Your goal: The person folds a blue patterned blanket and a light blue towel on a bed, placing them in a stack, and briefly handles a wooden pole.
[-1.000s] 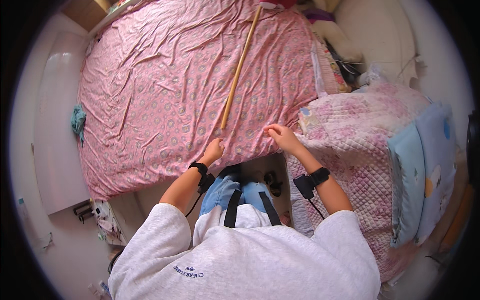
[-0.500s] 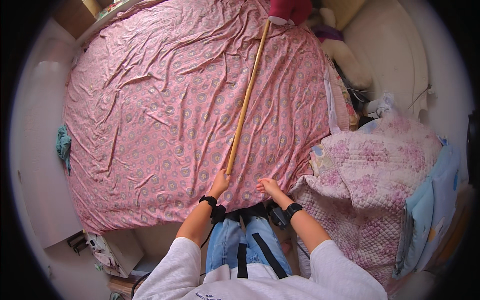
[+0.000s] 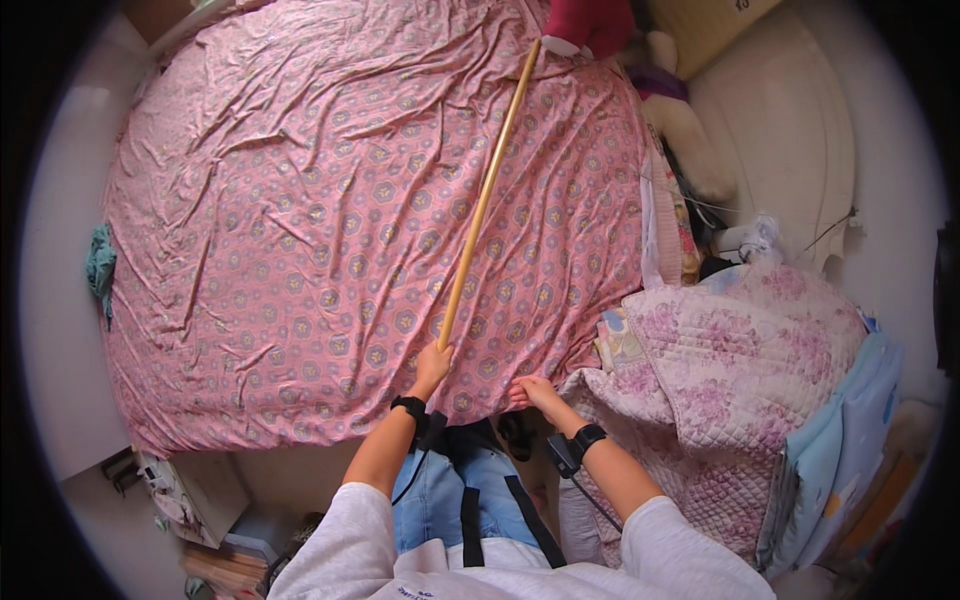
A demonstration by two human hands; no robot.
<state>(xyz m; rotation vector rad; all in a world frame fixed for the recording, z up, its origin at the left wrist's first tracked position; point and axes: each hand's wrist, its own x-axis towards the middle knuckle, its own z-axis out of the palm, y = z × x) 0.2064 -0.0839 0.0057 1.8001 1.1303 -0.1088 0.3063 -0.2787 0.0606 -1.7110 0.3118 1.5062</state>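
Observation:
A long, pale wooden stick [image 3: 484, 200] slants across the pink patterned bedsheet [image 3: 290, 260]. Its near end is in my left hand [image 3: 432, 368], whose fingers are wrapped round it. The far end reaches a dark red plush-looking thing [image 3: 598, 25] with a white part at its base; whether they touch I cannot tell. My right hand [image 3: 537, 393] hovers near the front edge of the bed, to the right of the stick. Nothing is held in it, and its fingers are loosely bent and slightly apart. Black bands circle both wrists.
A quilted floral cover [image 3: 715, 370] is heaped on the right, beside folded light-blue bedding [image 3: 835, 450]. A cream plush toy [image 3: 697, 145] lies along the bed's far right edge. At the left edge hangs a teal cloth [image 3: 101, 268]. A small white cabinet [image 3: 205, 490] stands at lower left.
My left hand and the stick's near end have shifted slightly left in the picture. My right hand has come a little lower. The whole view has shifted, and my legs have moved.

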